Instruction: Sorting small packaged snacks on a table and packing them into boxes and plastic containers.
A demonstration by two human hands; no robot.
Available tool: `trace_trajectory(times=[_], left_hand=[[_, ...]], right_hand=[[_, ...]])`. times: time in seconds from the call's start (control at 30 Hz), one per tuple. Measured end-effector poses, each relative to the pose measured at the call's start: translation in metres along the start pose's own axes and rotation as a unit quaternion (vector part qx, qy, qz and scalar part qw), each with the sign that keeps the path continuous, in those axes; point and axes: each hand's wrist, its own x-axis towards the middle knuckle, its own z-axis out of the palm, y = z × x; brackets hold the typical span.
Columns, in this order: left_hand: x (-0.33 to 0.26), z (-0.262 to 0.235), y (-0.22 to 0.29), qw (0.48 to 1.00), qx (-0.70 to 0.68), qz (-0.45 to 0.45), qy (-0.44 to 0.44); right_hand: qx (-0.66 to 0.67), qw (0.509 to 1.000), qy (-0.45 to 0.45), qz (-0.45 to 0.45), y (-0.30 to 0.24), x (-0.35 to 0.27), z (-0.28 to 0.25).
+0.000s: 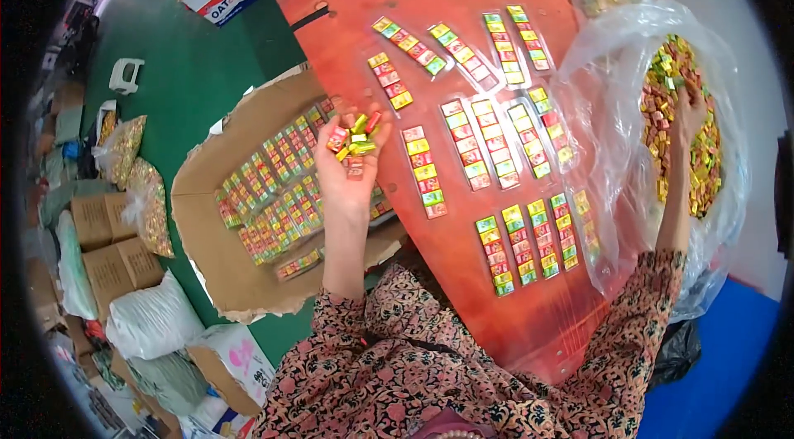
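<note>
My left hand (346,184) is turned palm up above the carton's edge, fingers curled around a small pile of wrapped candies (361,142) in red, yellow and green. Far to the right, my right hand (693,110) reaches into a big clear plastic bag (612,35). Its fingers bend down among many loose wrapped candies (705,178); what they grip is too small to make out. Between my hands, several narrow clear trays lie on the red table (397,249), each with a row of candies, such as this filled tray (424,172).
Left of the table, an open cardboard carton (194,215) holds rows of packed candy trays (277,166). A white stool (126,75) stands on the green floor (198,67). Candy sacks (149,203), brown boxes (124,269) and a white sack (155,316) crowd the far left.
</note>
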Motion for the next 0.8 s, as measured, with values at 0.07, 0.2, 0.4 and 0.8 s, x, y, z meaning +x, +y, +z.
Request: trace_trajectory(times=[0.07,0.2,0.4,0.8], left_hand=[[-0.003,0.008,-0.002,1.0,0.007,-0.013,0.012],[-0.007,-0.001,0.008,1.0,-0.01,-0.001,0.01],[-0.003,0.002,-0.003,1.0,-0.004,-0.017,0.002],[-0.01,0.01,0.004,0.999,0.0,-0.016,0.041]], right_hand=[[0.133,0.988,-0.007,-0.084,-0.046,-0.009,-0.005],[0.188,0.939,-0.26,-0.124,-0.199,-0.089,0.053],[0.223,0.844,-0.472,-0.125,-0.285,-0.184,0.188],[0.136,0.868,-0.4,-0.263,-0.303,-0.233,0.242]])
